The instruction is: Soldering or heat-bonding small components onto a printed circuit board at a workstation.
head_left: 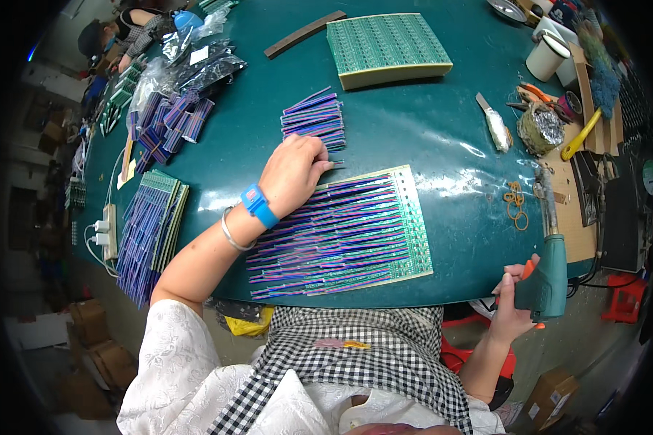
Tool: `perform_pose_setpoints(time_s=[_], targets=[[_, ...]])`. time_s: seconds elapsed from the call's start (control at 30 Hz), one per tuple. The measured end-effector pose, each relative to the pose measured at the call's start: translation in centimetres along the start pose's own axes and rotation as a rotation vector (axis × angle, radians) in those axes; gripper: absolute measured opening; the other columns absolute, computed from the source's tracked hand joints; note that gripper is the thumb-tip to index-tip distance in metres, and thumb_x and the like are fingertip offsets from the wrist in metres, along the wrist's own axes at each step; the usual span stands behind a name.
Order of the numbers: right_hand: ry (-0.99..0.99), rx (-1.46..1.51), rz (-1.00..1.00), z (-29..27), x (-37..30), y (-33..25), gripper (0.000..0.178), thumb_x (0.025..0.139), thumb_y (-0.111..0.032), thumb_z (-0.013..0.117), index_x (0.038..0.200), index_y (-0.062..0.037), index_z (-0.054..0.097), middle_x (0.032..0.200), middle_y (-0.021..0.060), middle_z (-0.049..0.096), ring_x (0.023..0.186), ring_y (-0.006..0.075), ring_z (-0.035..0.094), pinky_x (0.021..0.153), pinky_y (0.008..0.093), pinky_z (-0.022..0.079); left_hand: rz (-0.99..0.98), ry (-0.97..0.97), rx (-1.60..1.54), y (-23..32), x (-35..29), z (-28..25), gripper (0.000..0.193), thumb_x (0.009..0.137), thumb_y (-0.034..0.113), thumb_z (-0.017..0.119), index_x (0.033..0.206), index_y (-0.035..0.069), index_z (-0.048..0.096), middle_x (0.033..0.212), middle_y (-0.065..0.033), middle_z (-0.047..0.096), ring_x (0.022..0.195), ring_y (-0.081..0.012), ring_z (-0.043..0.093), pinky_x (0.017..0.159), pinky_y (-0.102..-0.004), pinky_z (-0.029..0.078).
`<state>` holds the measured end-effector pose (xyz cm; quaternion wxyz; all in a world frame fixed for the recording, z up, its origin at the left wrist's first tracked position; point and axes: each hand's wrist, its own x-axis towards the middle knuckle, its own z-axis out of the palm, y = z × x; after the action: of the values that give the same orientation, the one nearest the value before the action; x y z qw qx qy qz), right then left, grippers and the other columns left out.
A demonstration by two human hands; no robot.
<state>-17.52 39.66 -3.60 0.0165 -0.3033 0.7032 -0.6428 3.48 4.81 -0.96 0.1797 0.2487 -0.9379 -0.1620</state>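
Observation:
My left hand rests on the upper left end of a green circuit board panel covered with rows of blue and pink wires; its fingers press on the wire ends. A blue band circles that wrist. Just beyond the hand lies a loose bundle of the same wires. My right hand grips a teal soldering gun at the table's near right edge, its long tip pointing away over the table.
A stack of green circuit boards stands at the far middle. More wired boards and wire bundles lie at left. Rubber bands, cups, a wire sponge and tools crowd the right. Another person works at far left.

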Motion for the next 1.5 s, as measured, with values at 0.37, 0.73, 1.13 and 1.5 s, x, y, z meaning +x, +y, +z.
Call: perform_pose_setpoints(time_s=[0.37,0.73,1.13,1.5], targets=[[-0.310,0.612,0.469,-4.2,-5.3,-3.6,0.064,0.078,-0.007,0.073,0.131,0.0078,0.041,0.076,0.0116,0.054,0.055,0.0172,0.054,0.045,0.0297,0.050,0.222,-0.174,-0.349,10.9,-2.6,-1.4,0.028,0.078,-0.005,0.072,0.105,0.003,0.071,0.088,-0.0097,0.063,0.076,-0.0262,0.066,0.068,-0.0327,0.054],[-0.507,0.604,0.740,-7.8,-8.5,-4.0,0.063,0.077,0.002,0.070,0.136,0.0072,0.049,0.081,0.0086,0.058,0.065,0.0140,0.054,0.058,0.0269,0.044,0.411,-0.187,-0.284,11.3,-6.4,3.9,0.038,0.067,-0.003,0.071,0.105,0.000,0.071,0.086,-0.0087,0.059,0.071,-0.0236,0.060,0.056,-0.0354,0.050],[-0.520,0.439,0.758,-7.3,-9.1,-3.5,0.058,0.071,-0.007,0.077,0.123,0.0037,0.054,0.075,0.0070,0.055,0.063,0.0164,0.053,0.058,0.0286,0.042,0.345,-0.207,-0.284,11.5,-6.9,4.1,0.037,0.069,-0.005,0.071,0.105,0.000,0.072,0.081,-0.0061,0.055,0.064,-0.0195,0.058,0.045,-0.0342,0.044],[-0.514,0.331,0.710,-5.5,-7.9,-3.9,0.024,0.078,-0.009,0.073,0.095,0.0013,0.060,0.072,0.0040,0.057,0.060,0.0147,0.053,0.056,0.0275,0.042,0.358,-0.178,-0.286,11.5,-6.9,4.4,0.034,0.070,-0.003,0.072,0.105,-0.001,0.071,0.081,-0.0056,0.053,0.064,-0.0190,0.056,0.045,-0.0350,0.044]])
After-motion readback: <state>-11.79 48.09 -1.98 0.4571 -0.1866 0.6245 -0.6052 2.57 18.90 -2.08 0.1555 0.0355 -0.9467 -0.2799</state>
